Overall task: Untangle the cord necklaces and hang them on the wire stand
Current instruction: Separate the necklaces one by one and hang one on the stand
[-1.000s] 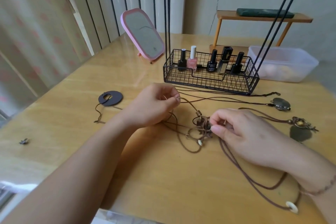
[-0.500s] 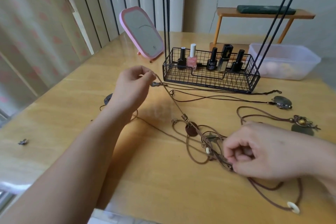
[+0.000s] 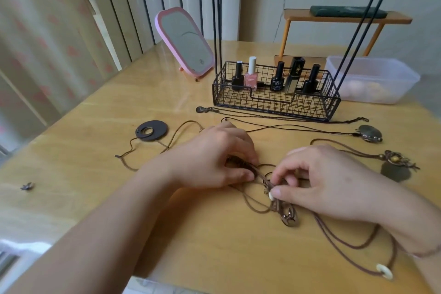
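Two hands work a knot of thin brown cord necklaces (image 3: pixel 267 188) on the glossy wooden table (image 3: pixel 95 126): right hand (image 3: pixel 329 184) pinches cords by a white bead, left hand (image 3: pixel 214 160) grips the tangle's upper-left end. Beyond, flat disc pendant (image 3: pixel 151 130), then black wire stand (image 3: pixel 274 93) holding nail-polish bottles (image 3: pixel 251 74).

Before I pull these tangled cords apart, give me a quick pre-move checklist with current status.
1. Left hand has a grip on the tangled brown cords: ok, fingers pinch them.
2. Right hand has a grip on the same bundle: ok, thumb and fingers pinch beside the white bead.
3. Knot loosened: not ok, cords and metal pendant are bunched together.
4. Other necklaces out of the tangle: ok for the round dark pendant.
5. Wire stand hooks free: cannot tell, top is out of frame.
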Demonstrator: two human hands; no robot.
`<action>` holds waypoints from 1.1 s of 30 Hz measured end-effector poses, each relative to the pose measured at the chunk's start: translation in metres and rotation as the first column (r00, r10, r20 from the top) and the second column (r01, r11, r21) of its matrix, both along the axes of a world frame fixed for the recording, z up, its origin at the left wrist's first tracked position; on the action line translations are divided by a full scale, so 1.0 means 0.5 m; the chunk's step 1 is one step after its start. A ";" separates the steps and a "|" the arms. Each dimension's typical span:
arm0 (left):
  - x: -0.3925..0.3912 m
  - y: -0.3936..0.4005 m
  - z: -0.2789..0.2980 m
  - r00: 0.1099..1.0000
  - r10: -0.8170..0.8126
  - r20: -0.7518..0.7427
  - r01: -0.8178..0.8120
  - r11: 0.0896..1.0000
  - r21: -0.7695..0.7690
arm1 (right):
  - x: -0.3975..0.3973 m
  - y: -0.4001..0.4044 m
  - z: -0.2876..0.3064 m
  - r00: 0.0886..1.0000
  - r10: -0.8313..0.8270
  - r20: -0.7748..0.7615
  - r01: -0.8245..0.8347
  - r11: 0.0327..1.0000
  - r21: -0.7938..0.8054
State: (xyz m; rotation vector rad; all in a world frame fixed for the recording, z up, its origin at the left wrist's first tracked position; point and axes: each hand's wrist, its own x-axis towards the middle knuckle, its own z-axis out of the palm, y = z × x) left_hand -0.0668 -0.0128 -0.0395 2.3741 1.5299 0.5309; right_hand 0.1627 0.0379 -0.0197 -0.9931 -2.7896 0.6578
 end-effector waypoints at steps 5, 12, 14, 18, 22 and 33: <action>0.004 0.000 -0.002 0.999 -0.016 0.046 0.016 1.000 0.011 | 0.002 0.000 -0.009 0.999 0.007 -0.039 -0.008 0.999 -0.037; 0.015 -0.009 0.012 0.920 0.112 0.375 -0.098 0.994 -0.055 | 0.006 0.003 -0.018 0.962 -0.072 -0.262 0.066 0.997 -0.032; 0.023 -0.010 0.009 0.883 0.117 0.454 -0.098 0.993 -0.065 | 0.004 0.003 -0.017 0.926 -0.107 -0.361 0.093 0.994 -0.056; 0.034 -0.016 0.010 0.858 0.103 0.503 -0.096 0.995 -0.040 | -0.007 0.002 -0.021 0.841 -0.189 -0.507 0.113 0.978 -0.177; 0.052 -0.020 0.004 0.824 0.076 0.561 -0.099 0.995 0.011 | -0.013 0.003 -0.023 0.766 -0.299 -0.569 0.113 0.934 -0.338; 0.060 -0.023 0.007 0.860 0.066 0.507 -0.132 0.987 0.096 | -0.020 -0.012 -0.010 0.665 -0.409 -0.625 0.097 0.877 -0.471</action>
